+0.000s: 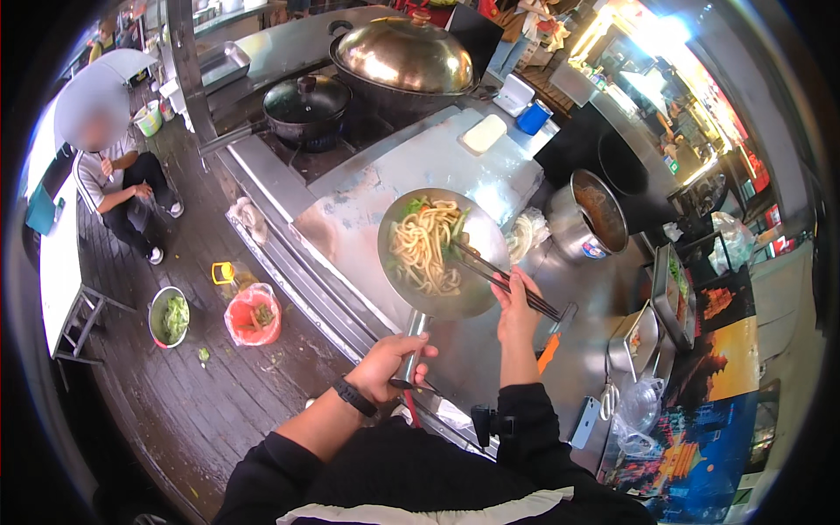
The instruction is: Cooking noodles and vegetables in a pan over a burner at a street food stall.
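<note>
My left hand [391, 366] is wrapped round the metal handle of a frying pan [486, 241], which I hold over the steel counter. Thick noodles [426, 241] with green vegetables fill the left side of the pan. Between the fingers of my right hand [518, 308] is a pair of dark chopsticks [490, 269], their tips at the right edge of the noodles. Right of that hand, a tool with an orange handle [549, 353] lies on the counter. A crumpled pale cloth [528, 234] lies just beyond the pan's right rim.
A steel pot [588, 214] of brown liquid stands at the right, near food trays [633, 343], scissors [609, 402] and a phone [585, 423]. A lidded wok [404, 57] and smaller pan [306, 109] occupy the stove. On the left floor are a red-lined bucket [254, 315] and a seated person [118, 179].
</note>
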Demonstrator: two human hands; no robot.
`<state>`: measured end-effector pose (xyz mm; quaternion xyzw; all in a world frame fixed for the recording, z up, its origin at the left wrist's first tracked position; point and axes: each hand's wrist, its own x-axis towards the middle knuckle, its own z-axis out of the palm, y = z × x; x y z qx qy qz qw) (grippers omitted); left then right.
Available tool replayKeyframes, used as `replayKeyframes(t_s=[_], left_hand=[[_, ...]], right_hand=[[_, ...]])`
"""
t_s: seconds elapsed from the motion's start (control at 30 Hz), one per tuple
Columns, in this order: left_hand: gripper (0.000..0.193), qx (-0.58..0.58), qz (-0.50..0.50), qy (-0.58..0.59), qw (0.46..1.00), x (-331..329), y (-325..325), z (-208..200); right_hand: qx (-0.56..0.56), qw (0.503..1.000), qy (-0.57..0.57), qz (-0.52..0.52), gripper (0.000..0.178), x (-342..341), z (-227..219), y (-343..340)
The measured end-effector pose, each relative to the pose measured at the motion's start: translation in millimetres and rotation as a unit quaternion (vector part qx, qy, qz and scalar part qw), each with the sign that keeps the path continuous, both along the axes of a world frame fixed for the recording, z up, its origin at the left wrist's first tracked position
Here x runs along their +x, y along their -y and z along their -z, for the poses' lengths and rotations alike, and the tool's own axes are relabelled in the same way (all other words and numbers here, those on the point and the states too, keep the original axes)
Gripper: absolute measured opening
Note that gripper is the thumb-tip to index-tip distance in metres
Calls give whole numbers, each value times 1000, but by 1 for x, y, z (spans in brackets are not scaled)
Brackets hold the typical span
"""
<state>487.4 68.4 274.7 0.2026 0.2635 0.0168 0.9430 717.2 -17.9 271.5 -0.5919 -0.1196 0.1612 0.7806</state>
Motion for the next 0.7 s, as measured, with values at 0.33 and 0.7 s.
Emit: replayKeyframes(t_s=[0.33,0.7], left_hand=[[30,-15,-5,12,1000,-4,-6,7],[31,32,12,-13,999,0,-6,2]], right_hand=[[-67,981,64,-169,23,-18,-59,23],[-214,761,522,-320,15,-49,-135,19]])
